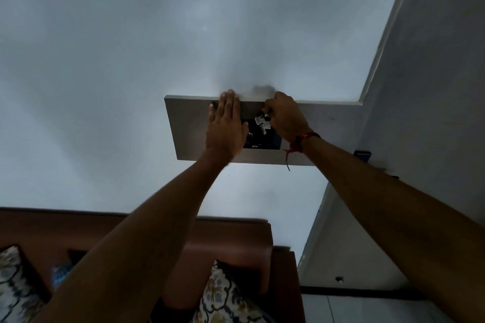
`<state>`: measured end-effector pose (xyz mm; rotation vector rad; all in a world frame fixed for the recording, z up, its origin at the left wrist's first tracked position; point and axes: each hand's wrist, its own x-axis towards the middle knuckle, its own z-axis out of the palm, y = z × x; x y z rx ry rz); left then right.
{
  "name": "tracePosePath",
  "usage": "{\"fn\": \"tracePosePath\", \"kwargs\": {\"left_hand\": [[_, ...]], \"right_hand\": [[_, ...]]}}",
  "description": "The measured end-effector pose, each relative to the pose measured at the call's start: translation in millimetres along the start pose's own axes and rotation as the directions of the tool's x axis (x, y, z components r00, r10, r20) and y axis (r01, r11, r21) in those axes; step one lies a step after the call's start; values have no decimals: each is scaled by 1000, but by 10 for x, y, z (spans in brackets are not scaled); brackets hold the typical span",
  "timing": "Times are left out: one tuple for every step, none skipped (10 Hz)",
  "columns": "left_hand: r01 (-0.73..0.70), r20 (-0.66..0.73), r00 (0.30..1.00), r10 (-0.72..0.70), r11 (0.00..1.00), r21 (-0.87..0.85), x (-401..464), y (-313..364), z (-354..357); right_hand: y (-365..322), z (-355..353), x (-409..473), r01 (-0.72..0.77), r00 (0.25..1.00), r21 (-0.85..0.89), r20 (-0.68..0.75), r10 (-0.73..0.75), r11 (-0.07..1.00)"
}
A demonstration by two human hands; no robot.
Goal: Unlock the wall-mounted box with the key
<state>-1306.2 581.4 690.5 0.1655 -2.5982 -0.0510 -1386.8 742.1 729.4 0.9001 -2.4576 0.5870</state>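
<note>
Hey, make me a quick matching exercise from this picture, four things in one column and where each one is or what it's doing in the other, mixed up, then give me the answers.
Things:
1. left hand
2. right hand
3. spare keys
4. red thread

States:
A. tied round the right wrist, loose end dangling
B. pressed flat, fingers open, on the front of the wall-mounted box
C. hanging loose over the box's dark panel
D. pinched shut at the top of the key bunch, near the box's upper edge

Pairs: 1-B, 2-D, 3-C, 4-A
</note>
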Motion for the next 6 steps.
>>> {"fn": "tracePosePath", "kwargs": {"left_hand": [[11,-7,1000,-11,1000,9,-2,8,1],[29,-2,1000,-29,999,37,-4,29,-5],[32,20,999,-33,998,58,2,24,-36],[29,40,999,-32,996,82,5,19,-51],[9,86,996,-16,996,89,22,24,-172],[-23,100,995,13,995,98,31,9,-246]], "right_hand": [[-63,-12,-55,0,1000,-29,10,0,1000],[-112,-2,-73,-6,999,-70,31,9,997],[-141,-41,-43,-3,998,-83,59,8,997],[-112,-39,-61,-4,999,-89,51,8,996],[-156,-113,-101,-6,995,-47,95,11,999],[-179,-142,-186,17,996,-59,87,-12,998]]}}
